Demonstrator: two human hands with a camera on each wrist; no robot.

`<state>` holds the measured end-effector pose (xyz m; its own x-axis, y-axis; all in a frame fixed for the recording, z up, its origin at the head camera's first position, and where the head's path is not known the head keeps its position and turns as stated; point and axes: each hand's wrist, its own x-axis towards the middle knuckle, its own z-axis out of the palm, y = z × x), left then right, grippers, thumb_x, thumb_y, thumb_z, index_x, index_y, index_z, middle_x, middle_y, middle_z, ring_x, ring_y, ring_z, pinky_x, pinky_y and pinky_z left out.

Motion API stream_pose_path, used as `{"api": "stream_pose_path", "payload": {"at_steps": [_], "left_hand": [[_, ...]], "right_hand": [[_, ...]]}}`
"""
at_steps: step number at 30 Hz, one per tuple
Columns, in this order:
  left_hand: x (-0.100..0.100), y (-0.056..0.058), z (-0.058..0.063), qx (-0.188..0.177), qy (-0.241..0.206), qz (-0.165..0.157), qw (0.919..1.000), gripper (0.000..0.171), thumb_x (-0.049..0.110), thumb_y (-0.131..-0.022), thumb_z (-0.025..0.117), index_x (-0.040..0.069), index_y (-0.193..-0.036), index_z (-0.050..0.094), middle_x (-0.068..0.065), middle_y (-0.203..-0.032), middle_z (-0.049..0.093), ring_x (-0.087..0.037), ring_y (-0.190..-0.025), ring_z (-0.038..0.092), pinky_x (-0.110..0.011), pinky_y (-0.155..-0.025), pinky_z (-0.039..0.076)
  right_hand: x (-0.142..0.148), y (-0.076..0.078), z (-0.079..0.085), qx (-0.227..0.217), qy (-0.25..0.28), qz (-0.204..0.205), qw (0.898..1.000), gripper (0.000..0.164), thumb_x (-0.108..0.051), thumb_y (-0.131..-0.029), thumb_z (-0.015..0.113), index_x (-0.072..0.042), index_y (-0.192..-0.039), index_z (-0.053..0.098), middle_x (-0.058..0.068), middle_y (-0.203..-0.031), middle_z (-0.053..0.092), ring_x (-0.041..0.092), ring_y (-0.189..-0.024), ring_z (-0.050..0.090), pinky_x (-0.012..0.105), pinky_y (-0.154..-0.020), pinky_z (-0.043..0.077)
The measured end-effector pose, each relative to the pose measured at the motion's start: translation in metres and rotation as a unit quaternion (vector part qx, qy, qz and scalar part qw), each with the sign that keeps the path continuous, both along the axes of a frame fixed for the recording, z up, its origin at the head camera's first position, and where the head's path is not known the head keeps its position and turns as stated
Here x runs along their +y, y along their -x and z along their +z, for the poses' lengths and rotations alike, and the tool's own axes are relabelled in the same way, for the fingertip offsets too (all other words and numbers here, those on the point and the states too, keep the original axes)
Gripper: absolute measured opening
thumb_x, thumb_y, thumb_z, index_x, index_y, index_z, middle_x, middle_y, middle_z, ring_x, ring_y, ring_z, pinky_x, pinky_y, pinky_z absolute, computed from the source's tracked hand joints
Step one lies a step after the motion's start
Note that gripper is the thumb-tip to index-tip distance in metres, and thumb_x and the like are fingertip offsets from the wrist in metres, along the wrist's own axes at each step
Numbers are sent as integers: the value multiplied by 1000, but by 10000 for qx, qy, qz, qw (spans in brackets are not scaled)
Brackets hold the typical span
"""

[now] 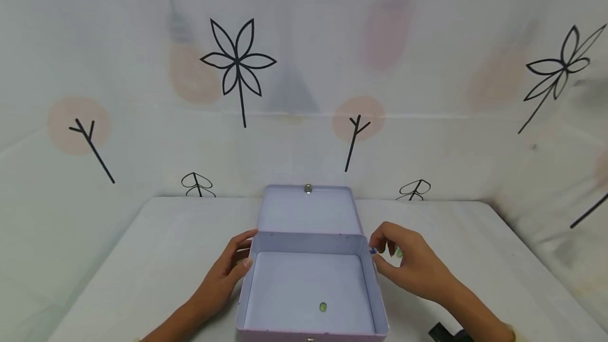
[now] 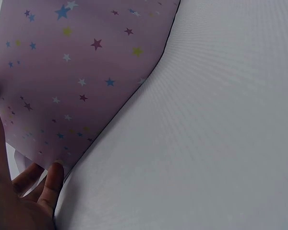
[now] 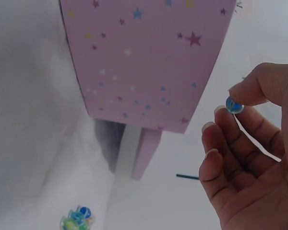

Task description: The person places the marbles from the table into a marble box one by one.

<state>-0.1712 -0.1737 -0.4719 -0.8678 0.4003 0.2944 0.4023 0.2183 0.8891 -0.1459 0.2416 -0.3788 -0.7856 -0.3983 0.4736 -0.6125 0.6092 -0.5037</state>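
A lilac metal box (image 1: pixel 309 243) stands with its hinged lid (image 1: pixel 307 210) laid back; its outside (image 2: pixel 86 72) is pink-purple with small stars. One green marble (image 1: pixel 323 306) lies inside, near the front. My left hand (image 1: pixel 228 271) holds the box at its left side, the thumb against the outer wall and fingers around the back corner. To the right of the box, my right hand (image 1: pixel 413 263) pinches a blue glass marble (image 3: pixel 234 105) between thumb and index finger, beside the right wall at rim height; its other fingers are loosely bent.
A small cluster of blue and green marbles (image 3: pixel 77 219) lies on the white table, partly hidden behind my right hand in the head view. A black object (image 1: pixel 448 333) sits at the front right, under my right forearm. Patterned cloth (image 1: pixel 309 94) hangs behind the table.
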Motion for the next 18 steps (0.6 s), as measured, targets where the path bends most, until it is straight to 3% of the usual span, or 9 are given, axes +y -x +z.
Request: {"api": "stream_pose_path", "payload": {"at_steps": [4,13,18], "left_hand": [[-2,-1,0,9,1,-11,10000,54,17,-113,49,28,-164,35,-11,-151,50,-38,-139,56,-28,-108,49],[0,-1,2,51,-115,-109,9999,54,15,-112,49,25,-164,35,-11,-151,51,-37,-139,56,-28,-108,49],[1,-1,3,111,-73,-30,9999,54,15,-112,50,25,-163,36,-11,-149,52,-37,-137,58,-28,-107,50]], "right_hand": [[-7,-1,-4,-139,-27,178,9997,43,7,-83,81,-28,-101,62,-18,-93,64,9,-84,62,26,-69,53],[-13,-3,-7,25,-58,384,9992,46,6,-81,83,-30,-100,61,-19,-92,63,6,-81,57,23,-69,49],[-13,-3,-9,-48,15,548,9985,46,6,-81,83,-30,-100,62,-20,-92,63,8,-80,57,25,-75,46]]}}
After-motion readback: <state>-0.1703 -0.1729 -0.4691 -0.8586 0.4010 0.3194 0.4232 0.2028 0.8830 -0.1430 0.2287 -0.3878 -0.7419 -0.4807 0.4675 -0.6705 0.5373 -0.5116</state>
